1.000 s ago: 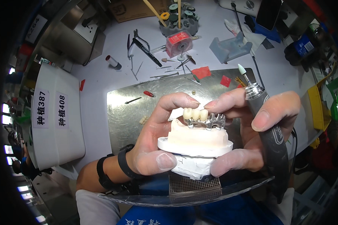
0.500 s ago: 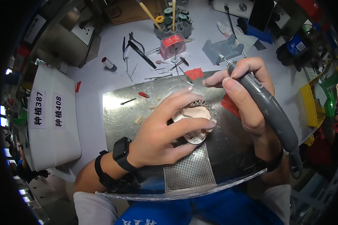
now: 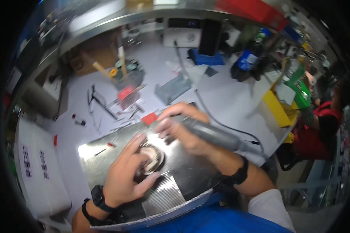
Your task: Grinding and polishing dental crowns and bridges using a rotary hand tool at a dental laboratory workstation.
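Observation:
My left hand (image 3: 122, 173) is curled round a dental model (image 3: 154, 155), a pale plaster cast in a dark round base with a metal framework along its arch. One finger reaches over the cast and the thumb lies beside it. To the right, my right hand (image 3: 184, 134) is closed round a grey rotary handpiece (image 3: 212, 134), whose cable end points down to the right. Its tip is blurred and partly hidden by the fingers. Under both hands is a shiny metal work tray (image 3: 190, 171) with a perforated panel (image 3: 165, 196) at its near edge.
Burs and slim tools lie beyond the tray, near a red box (image 3: 127, 96) and a bur stand (image 3: 130, 75). A grey-blue holder (image 3: 173, 89) stands behind my right hand. A white bin (image 3: 41, 167) is at left; a yellow box (image 3: 278, 106) and a bottle (image 3: 245, 62) are at right.
The view has swung up and to the right, showing more of the bench's back and right side. The handpiece now lies flatter, its tip turned away. My left hand stays at the model.

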`<state>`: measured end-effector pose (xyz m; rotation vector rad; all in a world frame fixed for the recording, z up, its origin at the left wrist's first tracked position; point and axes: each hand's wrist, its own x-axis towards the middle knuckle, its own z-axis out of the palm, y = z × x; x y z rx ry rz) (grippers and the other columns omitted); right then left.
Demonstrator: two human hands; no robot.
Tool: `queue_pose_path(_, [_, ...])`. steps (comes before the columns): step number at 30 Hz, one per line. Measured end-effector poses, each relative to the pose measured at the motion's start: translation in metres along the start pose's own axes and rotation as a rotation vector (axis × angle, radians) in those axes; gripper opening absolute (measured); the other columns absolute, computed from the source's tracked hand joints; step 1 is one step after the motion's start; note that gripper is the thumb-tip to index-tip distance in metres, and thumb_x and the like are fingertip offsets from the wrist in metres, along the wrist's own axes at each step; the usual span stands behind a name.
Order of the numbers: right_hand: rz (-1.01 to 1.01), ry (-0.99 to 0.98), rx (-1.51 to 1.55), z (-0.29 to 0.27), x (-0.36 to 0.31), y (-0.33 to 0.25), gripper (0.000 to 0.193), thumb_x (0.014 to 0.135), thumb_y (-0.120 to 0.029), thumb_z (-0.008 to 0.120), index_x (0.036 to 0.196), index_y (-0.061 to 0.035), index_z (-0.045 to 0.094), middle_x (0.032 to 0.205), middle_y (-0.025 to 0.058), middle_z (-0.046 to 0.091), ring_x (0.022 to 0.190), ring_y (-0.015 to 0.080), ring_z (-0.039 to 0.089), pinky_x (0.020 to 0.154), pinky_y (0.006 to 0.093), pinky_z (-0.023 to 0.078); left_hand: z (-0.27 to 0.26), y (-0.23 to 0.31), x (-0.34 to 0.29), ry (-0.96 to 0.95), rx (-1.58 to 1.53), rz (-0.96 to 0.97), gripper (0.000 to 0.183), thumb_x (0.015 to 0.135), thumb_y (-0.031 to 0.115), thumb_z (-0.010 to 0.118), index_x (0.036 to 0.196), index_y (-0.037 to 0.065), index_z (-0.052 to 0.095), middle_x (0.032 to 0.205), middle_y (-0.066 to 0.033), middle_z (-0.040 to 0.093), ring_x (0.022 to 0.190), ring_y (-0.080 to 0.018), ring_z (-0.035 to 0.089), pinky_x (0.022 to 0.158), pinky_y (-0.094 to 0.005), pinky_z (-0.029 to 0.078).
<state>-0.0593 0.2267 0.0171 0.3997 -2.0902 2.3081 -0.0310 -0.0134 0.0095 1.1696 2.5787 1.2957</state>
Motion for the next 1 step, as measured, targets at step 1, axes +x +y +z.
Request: queue_pose_path(1, [-0.420, 0.009, -0.308, 0.0039, 0.0057, -0.0082, 0.023, 0.099, -0.026, 0.069, 0.113, -0.0077, 0.069, 0.096, 0.0088, 0.074, 0.117, 0.0192, 0.064, 0.114, 0.0305, 0.035, 0.0002, -0.0083, -0.0046, 0.008, 0.017, 0.033, 0.042, 0.076, 0.013, 0.085, 0.110, 0.008, 0.061, 0.155, -0.0291, 0.042, 0.145, -0.0431, 0.042, 0.119, -0.0460, 0.031])
